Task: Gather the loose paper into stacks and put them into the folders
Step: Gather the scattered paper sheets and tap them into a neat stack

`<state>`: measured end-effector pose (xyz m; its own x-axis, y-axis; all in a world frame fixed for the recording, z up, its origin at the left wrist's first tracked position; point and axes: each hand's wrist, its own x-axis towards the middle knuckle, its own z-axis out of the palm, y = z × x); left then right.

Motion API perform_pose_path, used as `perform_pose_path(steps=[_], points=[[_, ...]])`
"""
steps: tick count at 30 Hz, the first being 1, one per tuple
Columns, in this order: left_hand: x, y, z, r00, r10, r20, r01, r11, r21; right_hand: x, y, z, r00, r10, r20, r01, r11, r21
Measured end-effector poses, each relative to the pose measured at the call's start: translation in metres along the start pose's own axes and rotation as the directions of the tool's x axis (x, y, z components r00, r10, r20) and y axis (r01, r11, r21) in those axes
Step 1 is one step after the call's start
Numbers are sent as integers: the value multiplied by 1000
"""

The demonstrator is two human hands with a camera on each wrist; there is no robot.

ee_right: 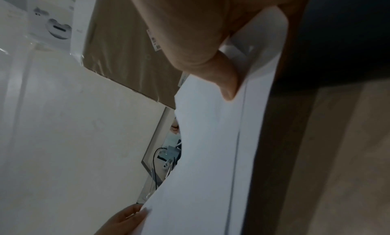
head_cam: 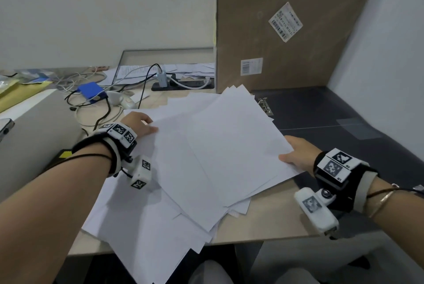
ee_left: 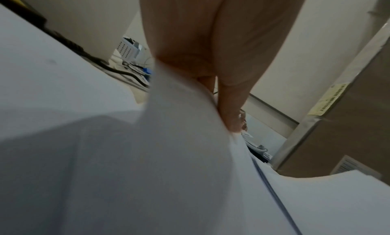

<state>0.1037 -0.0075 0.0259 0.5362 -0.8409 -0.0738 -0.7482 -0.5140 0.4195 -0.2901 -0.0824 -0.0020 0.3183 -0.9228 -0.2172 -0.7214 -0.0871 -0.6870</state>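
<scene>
Left hand (head_cam: 137, 126): thumb on top and fingers (ee_left: 230, 108) beneath, pinching the far-left edge of the raised bunch of sheets (head_cam: 220, 146); right hand (head_cam: 298, 154): thumb (ee_right: 226, 83) pressed on top at the near-right corner, the rest of the hand under the paper, so both hands hold the same bunch; the bunch is fanned and skewed, its edges not aligned; it hangs over the loose sheets (head_cam: 146, 221) left on the counter (head_cam: 270, 221), some overhanging the near edge; the open folder (head_cam: 321, 109), dark with a metal clip (head_cam: 266, 106), lies just right of the bunch.

Judgement: the step in hand is squaring the bunch; best done by loosening the pinch, standing the sheets on edge and tapping them on the counter until flush.

Count: two hands; one folder in view; sheets too overlapped to count.
</scene>
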Motion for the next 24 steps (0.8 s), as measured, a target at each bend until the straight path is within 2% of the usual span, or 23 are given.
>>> perform_pose_path(steps=[3,6,7,10,12,14,16,18,20,24], points=[[9,9,8,999,28,-24,-31,988,-152,1,4,-6,999,-4,49,2,999,42],[17,20,13,1000,-9,-10,7,971,-240,3,1,0,994,16,111,-18,1000,15],[18,20,12,999,-38,21,42,968,-248,4,-1,3,993,25,115,-26,1000,4],[22,6,6,970,-224,95,243,907,-344,4,-6,12,994,34,102,-31,999,-27],[11,-3,0,926,-340,166,375,769,-518,4,-8,14,996,31,87,-26,998,-58],[-4,-11,-1,881,-392,264,462,599,-655,3,-10,15,996,38,78,-30,995,-90],[-21,-15,1,871,-366,327,479,490,-728,2,-11,15,996,47,78,-38,994,-101],[-38,-15,5,880,-335,338,460,422,-781,0,-13,16,996,51,67,-44,993,-108],[-48,-17,14,895,-312,320,431,416,-800,-4,-15,17,998,53,39,-49,994,-100],[-60,-10,32,921,-281,270,385,545,-745,-12,-23,22,999,35,24,-32,991,-131]])
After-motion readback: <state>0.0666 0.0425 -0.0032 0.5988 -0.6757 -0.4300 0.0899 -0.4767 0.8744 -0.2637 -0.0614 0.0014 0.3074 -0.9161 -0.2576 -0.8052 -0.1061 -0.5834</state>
